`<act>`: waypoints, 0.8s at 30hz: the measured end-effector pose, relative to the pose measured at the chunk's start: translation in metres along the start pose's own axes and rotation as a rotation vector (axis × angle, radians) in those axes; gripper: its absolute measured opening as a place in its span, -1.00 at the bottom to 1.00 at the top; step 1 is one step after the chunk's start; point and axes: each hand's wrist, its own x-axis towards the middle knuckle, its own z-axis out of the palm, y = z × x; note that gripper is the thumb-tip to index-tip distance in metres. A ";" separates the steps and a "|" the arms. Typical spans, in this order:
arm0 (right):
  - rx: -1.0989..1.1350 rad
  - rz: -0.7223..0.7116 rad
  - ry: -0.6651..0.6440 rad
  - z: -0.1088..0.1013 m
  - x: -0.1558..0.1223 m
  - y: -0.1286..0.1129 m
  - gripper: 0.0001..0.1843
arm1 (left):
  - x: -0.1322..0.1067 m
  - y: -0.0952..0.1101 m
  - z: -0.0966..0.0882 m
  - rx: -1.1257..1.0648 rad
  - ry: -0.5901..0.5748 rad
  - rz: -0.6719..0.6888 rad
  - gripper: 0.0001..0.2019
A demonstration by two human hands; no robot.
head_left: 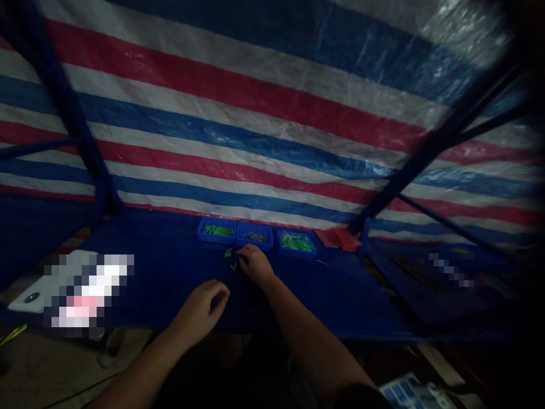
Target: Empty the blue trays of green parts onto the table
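Note:
My left hand (206, 304) is over the near part of the blue table. Its fingers curl in towards the thumb, and anything between them is hidden or too small to make out. Farther forward, my right hand (255, 264) reaches left with its thumb and finger a little apart; nothing shows between them. Just left of its fingertips lie a few small green pieces (234, 266). Behind it stand a blue bin of small metal parts (254, 236), a blue bin of loose green pieces (218, 230), and a blue bin of green pieces in clear plastic (297, 242).
Red plastic packaging (340, 239) lies beside the right bin. A thin metal piece (322, 262) rests in front of it. On the left is a white device (32, 297) with a blurred-out area. Blue frame posts (83, 128) and a striped plastic sheet (238, 125) bound the table (166, 250).

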 end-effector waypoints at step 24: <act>-0.170 -0.021 0.002 -0.023 0.026 -0.004 -0.75 | 0.098 -0.086 0.031 0.322 0.177 0.207 -0.71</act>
